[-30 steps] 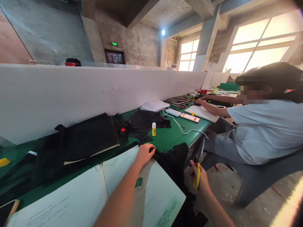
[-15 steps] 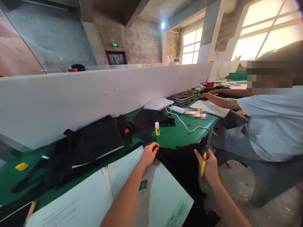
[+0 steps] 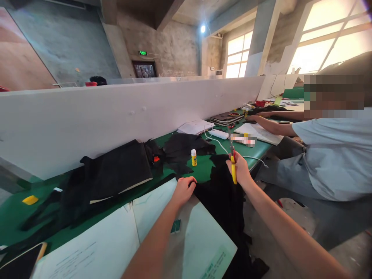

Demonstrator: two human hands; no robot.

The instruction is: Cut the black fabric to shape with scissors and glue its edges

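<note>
"What changed?"
"The right hand (image 3: 240, 169), clenched on scissors (image 3: 233, 172), rose to the left hand (image 3: 183, 190)'s two o'clock."
"Meaning?"
"Blades (image 3: 231, 147) likely clear the cloth (image 3: 222, 197), at three o'clock from the left hand gripping it."

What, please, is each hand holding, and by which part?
The right hand holds scissors by the yellow handle; what the left hand grips, if anything, is unclear.

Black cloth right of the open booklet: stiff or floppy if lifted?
Probably floppy: the black cloth drapes with ragged, irregular edges. Likely light, since it looks thin. It may drag where the open booklet overlaps it.
</note>
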